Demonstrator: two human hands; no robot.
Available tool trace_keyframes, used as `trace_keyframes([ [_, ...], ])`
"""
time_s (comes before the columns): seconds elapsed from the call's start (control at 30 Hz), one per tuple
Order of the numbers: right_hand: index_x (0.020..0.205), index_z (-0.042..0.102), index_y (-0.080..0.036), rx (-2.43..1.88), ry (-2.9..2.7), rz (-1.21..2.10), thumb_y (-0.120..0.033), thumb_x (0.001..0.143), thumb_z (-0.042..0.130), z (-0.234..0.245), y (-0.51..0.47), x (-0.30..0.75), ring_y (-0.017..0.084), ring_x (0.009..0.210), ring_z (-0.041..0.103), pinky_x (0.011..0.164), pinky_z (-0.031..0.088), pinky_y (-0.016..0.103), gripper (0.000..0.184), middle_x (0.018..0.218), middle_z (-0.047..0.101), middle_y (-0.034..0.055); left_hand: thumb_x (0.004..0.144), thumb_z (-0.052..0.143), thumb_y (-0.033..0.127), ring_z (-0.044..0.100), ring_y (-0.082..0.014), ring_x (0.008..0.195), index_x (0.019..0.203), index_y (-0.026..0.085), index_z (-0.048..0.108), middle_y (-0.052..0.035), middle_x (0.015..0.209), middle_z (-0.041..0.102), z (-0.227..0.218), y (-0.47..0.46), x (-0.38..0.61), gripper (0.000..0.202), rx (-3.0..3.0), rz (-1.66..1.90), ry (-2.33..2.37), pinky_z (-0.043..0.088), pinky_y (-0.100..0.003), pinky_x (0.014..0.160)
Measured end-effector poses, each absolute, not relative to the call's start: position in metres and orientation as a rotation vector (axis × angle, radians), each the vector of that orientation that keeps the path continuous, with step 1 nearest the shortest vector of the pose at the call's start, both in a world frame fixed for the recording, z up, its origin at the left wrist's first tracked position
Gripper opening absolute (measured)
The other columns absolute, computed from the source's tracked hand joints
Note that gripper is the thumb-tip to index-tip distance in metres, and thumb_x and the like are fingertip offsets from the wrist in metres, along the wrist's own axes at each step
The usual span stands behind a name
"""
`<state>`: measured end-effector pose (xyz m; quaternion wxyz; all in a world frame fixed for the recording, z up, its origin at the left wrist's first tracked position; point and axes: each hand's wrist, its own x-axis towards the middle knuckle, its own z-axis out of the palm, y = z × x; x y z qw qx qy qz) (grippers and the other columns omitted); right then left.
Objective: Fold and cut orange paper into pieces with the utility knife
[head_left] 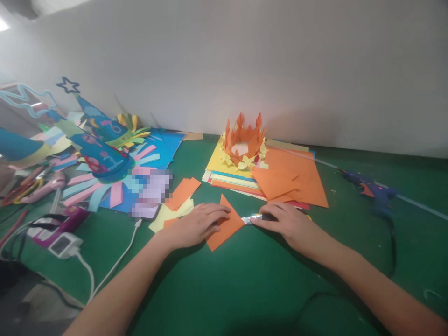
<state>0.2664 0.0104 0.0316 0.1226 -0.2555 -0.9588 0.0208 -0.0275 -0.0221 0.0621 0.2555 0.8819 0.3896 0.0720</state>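
Observation:
My left hand (199, 224) presses a folded orange paper (229, 228) onto the green tabletop, its fingers curled over the sheet's left part. My right hand (290, 226) is closed round what looks like a utility knife (248, 220), with a silvery front and a dark body mostly covered by the fingers. The knife's front end meets the right corner of the orange paper. Left of my left hand lie cut orange pieces (184, 192) and pale yellow paper (157, 224). Loose orange sheets (275, 183) rest just beyond my right hand.
An orange and yellow paper crown (241, 149) sits on a stack of coloured paper (233, 183). Blue cone hats (105, 156) stand at left, near a phone (150, 196), a white cable (131, 242) and a power strip (66, 231). A blue glue gun (374, 189) lies at right.

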Motion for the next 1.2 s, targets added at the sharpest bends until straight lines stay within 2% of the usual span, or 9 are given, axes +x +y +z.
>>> trace_keyframes([
  [0.53, 0.121, 0.059, -0.032, -0.72, -2.775, 0.127, 0.007, 0.077, 0.032, 0.03, 0.005, 0.277, 0.021, 0.095, 0.052, 0.08, 0.046, 0.038, 0.065, 0.103, 0.061, 0.0075, 0.092, 0.042, 0.017, 0.046, -0.0213, 0.123, 0.12, 0.024, 0.049, -0.0071, 0.135, 0.05, 0.064, -0.023, -0.026, 0.03, 2.354, 0.238, 1.076, 0.037, -0.041, 0.104],
  [0.93, 0.124, 0.058, -0.029, -0.731, -2.811, 0.178, 0.004, 0.082, 0.034, 0.038, -0.005, 0.27, 0.021, 0.095, 0.051, 0.078, 0.047, 0.037, 0.059, 0.101, 0.061, 0.0095, 0.092, 0.042, 0.018, 0.046, -0.0206, 0.124, 0.122, 0.024, 0.048, -0.0069, 0.135, 0.05, 0.062, -0.022, -0.028, 0.031, 2.352, 0.254, 1.061, 0.036, -0.04, 0.105],
  [1.2, 0.124, 0.057, -0.028, -0.728, -2.83, 0.177, 0.002, 0.084, 0.033, 0.041, -0.009, 0.269, 0.022, 0.092, 0.051, 0.074, 0.046, 0.036, 0.055, 0.099, 0.061, 0.0103, 0.092, 0.032, 0.01, 0.045, -0.0198, 0.124, 0.121, 0.022, 0.047, -0.0072, 0.137, 0.049, 0.064, -0.024, -0.027, 0.034, 2.377, 0.236, 1.067, 0.037, -0.04, 0.103],
])
